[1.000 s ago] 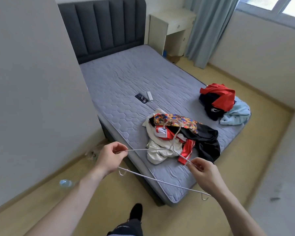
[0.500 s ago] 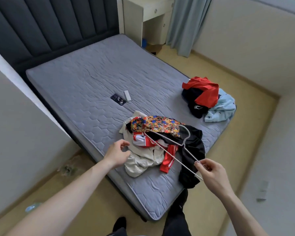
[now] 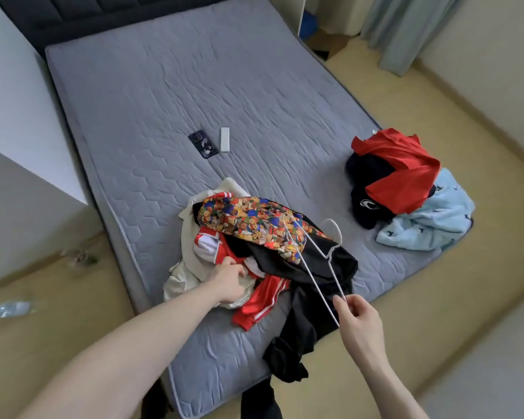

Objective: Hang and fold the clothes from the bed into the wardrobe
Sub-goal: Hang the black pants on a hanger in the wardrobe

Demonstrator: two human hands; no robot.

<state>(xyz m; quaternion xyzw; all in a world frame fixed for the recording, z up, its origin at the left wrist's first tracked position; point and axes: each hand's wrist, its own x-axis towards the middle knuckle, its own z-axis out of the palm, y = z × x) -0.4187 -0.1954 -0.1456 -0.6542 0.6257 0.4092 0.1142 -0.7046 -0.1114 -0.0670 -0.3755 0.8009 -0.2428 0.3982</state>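
Observation:
A pile of clothes lies near the foot of the grey mattress (image 3: pixel 194 86): a colourful patterned garment (image 3: pixel 242 219), a red-and-white one (image 3: pixel 263 300), a cream one (image 3: pixel 188 255) and a black one (image 3: pixel 303 322) hanging over the edge. My left hand (image 3: pixel 229 281) grips cloth in this pile. My right hand (image 3: pixel 357 316) pinches one end of a white wire hanger (image 3: pixel 318 261), which lies slanted over the pile. A second heap at the right holds a red garment (image 3: pixel 403 164), a dark one (image 3: pixel 366 204) and a light blue one (image 3: pixel 430 219).
A phone (image 3: pixel 203 144) and a small white remote (image 3: pixel 224 139) lie mid-mattress. A white wardrobe side (image 3: pixel 18 122) stands at the left. A plastic bottle (image 3: pixel 8 308) lies on the yellow floor. Curtain (image 3: pixel 406 28) and dark headboard (image 3: pixel 103 13) are at the back.
My left hand let go of the hanger and dropped onto the near pile, taking hold of cloth. My right hand keeps the hanger, now swung over the clothes. I have stepped closer to the bed.

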